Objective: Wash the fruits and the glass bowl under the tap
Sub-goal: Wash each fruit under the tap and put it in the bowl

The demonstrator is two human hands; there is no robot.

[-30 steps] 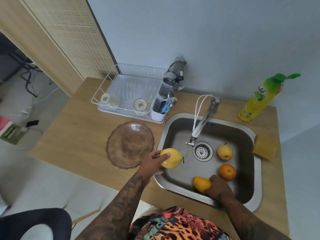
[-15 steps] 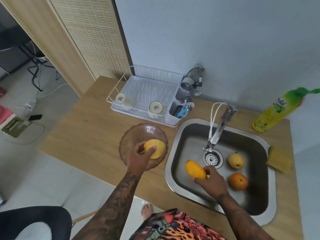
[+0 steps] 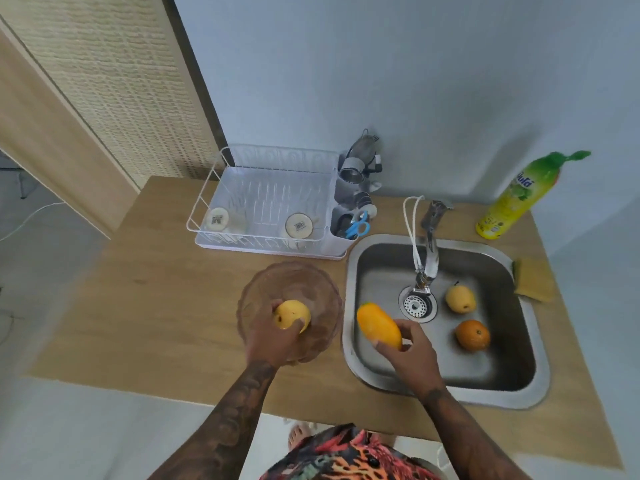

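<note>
Since the earlier frame the left hand [image 3: 273,336], fingers curled round a round yellow fruit [image 3: 291,315], has sunk into the clear glass bowl [image 3: 322,299], while the right hand [image 3: 410,351] has lifted its elongated orange-yellow mango [image 3: 378,325] over the steel sink's [image 3: 353,282] left rim. The light wooden surface [image 3: 156,292] stands against a pale blue wall. The mango's long axis runs diagonally, its free end pointing up-left away from the pinching fingers [image 3: 403,329].

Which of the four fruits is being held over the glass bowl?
The pale yellow fruit gripped by the left hand. The orange-yellow mango is held over the sink's edge; the other two lie in the sink.
</note>
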